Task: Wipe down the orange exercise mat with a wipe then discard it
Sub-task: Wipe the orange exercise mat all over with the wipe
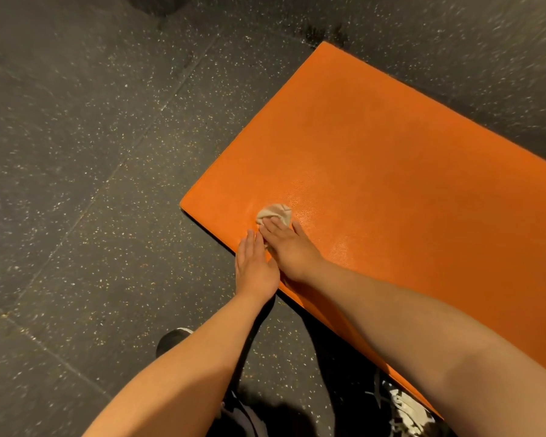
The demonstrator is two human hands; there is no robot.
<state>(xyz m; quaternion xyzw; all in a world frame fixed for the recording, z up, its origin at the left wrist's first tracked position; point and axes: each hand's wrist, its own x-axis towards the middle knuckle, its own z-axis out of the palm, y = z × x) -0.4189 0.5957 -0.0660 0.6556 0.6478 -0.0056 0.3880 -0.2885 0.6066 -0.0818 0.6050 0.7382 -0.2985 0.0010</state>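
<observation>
Stood on dark speckled floor [76,152], left of the hands. Laid left hand [255,267] flat, fingers straight and together, beside and touching right hand [290,249]. Pressed right hand's straight fingers onto crumpled wipe [275,212], just ahead of both hands, on orange mat [391,159] stretching away rightward.

Left forearm [196,357] and right forearm [423,326] are bare up to the frame edge, and left grip [256,269] + right grip [289,247] are bare too. Left shoe [171,340] is dark w/ a pale bit at one end. Right shoe [405,408] is whitish w/ black patches + laces, kinda blurry tho. Dark clothing [243,419] at the bottom, can't tell what exactly.
</observation>
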